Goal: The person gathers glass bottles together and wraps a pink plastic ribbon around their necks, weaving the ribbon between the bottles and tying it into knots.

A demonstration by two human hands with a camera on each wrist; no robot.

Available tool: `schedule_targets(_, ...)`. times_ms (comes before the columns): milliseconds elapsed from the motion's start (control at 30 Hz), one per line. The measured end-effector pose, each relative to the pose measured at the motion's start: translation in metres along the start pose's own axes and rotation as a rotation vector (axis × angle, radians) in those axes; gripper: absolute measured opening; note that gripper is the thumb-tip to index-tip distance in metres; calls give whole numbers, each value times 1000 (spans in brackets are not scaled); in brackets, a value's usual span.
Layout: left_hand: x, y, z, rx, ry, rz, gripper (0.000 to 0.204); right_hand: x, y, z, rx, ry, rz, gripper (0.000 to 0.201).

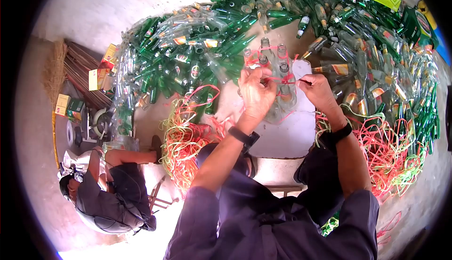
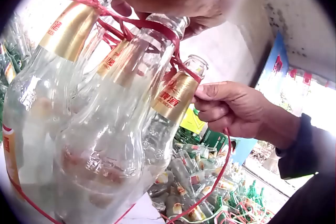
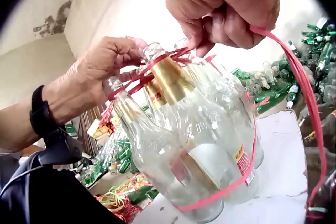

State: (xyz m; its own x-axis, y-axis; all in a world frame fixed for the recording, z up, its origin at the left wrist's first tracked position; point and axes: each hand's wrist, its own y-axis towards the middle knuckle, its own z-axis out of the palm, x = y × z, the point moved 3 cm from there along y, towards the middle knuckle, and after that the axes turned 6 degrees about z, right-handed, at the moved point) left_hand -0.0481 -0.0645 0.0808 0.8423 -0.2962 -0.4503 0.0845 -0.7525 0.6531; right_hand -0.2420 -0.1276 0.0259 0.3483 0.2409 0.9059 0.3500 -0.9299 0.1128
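Observation:
Several clear glass bottles (image 2: 100,145) with gold neck labels stand upright in a tight cluster on a white board (image 1: 282,142). Red plastic strap (image 3: 220,194) runs round their lower bodies, and more red strap (image 2: 152,25) winds among the necks. My left hand (image 1: 256,93) is at the near-left necks, its thumb and fingers pinching the strap there. On the other side, my right hand (image 3: 226,11) grips the strap with curled fingers close above the necks. A loose length of strap (image 3: 311,103) hangs down from the right hand.
Heaps of green and clear bottles (image 1: 188,43) curve round the far side and right. Tangled red and yellow-green straps (image 1: 181,151) lie left, with another tangle (image 1: 383,151) at right. A seated person (image 1: 113,194) is at far left, near cartons (image 1: 98,79).

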Motion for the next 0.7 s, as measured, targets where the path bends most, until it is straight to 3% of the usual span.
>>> schedule_targets(133, -1, 0, -5, 42, 97, 36, 16, 5, -2, 7, 1, 9, 6, 14)
schedule_targets(200, 8, -4, -2, 35, -167, -239, 12, 8, -2, 13, 32, -1, 12, 13)
schedule_targets(433, 18, 13, -19, 61, -284, -367, 12, 1, 4, 28, -21, -19, -92, 15)
schedule_targets(500, 21, 12, -22, 253, -85, -417, 9, 1, 6, 30, -24, -38, -117, 15)
schedule_targets(633, 35, 15, -22, 248, -7, -289, 6, 8, 6, 31, -14, -16, -45, 18)
schedule_targets(700, 37, 20, -20, 330, -32, -210, 8, 8, 6, 31, -5, -5, -23, 20)
